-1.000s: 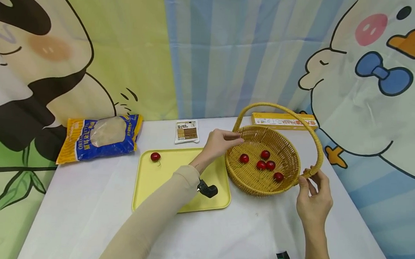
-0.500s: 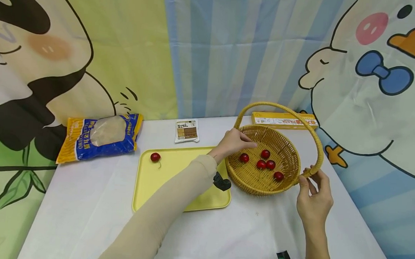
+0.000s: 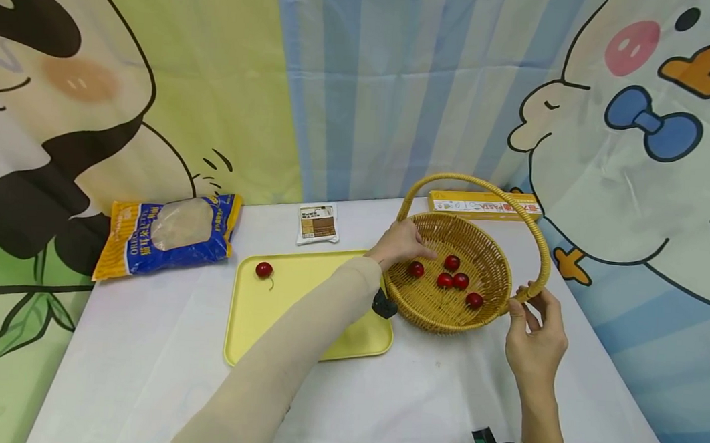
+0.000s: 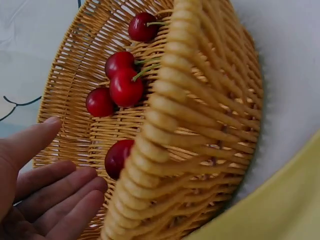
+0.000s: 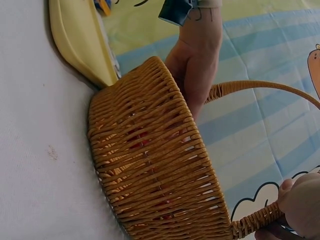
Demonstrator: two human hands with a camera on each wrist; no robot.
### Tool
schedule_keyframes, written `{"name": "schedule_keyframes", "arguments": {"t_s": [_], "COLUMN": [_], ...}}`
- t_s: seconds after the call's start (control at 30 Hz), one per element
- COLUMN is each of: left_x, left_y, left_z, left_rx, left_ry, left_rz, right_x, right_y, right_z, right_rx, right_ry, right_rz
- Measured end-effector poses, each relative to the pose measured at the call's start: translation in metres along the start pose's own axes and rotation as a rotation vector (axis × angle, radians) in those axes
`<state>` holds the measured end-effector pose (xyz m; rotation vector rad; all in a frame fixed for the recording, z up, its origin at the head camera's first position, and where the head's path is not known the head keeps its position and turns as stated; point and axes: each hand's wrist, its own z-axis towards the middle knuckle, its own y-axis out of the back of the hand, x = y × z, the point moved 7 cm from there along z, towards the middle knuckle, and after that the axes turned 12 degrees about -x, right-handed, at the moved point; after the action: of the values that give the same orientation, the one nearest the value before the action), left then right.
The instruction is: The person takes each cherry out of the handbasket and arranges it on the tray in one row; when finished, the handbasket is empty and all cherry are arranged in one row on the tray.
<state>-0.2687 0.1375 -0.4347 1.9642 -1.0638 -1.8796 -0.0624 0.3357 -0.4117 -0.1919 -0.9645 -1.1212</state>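
A round woven basket (image 3: pixel 440 318) with a tall arched handle stands on the white table. Several red cherries (image 4: pixel 127 88) lie inside it, some with green stems. My left hand (image 3: pixel 401 242) reaches over the basket's left rim. In the left wrist view its thumb and fingers are spread apart above the basket floor, holding nothing, close to the lowest cherry (image 4: pixel 117 159). My right hand (image 3: pixel 537 331) pinches the base of the basket handle (image 5: pixel 257 220) at the right rim. One more cherry (image 3: pixel 264 269) with a stem lies on the yellow tray (image 3: pixel 259 317), at its back left.
The tray sits just left of the basket, under my left forearm. A blue and yellow bag (image 3: pixel 176 229) lies at the back left. A small flat packet (image 3: pixel 318 224) lies behind the tray, and a yellow pasta box (image 3: pixel 482 207) behind the basket.
My left hand has moved right and a little down, from the basket's left rim to inside it. My right hand keeps its grip on the handle base. The cherries have not moved.
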Motion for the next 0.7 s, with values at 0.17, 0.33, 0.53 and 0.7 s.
{"name": "schedule_keyframes", "arguments": {"t_s": [0.17, 0.33, 0.53, 0.7], "left_x": [-0.0029, -0.0022, -0.0052, -0.0073], "left_y": [-0.0034, -0.0082, -0.0086, -0.0073], "left_z": [-0.0001, 0.0022, -0.0037, -0.0043], "left_rx": [0.003, -0.027, -0.061, -0.087], "left_ry": [0.058, 0.090, 0.084, 0.055], "left_rz": [0.019, 0.070, 0.169, 0.273], "right_x": [-0.0005, -0.0004, -0.0006, -0.0009], "right_y": [0.0014, 0.0017, 0.0006, 0.0001], "right_z": [-0.0006, 0.0000, 0.0003, 0.0008], "right_rx": [-0.001, 0.002, 0.005, 0.005], "right_ry": [-0.005, -0.005, -0.009, -0.002], "right_rz": [-0.013, -0.006, -0.001, 0.009]}}
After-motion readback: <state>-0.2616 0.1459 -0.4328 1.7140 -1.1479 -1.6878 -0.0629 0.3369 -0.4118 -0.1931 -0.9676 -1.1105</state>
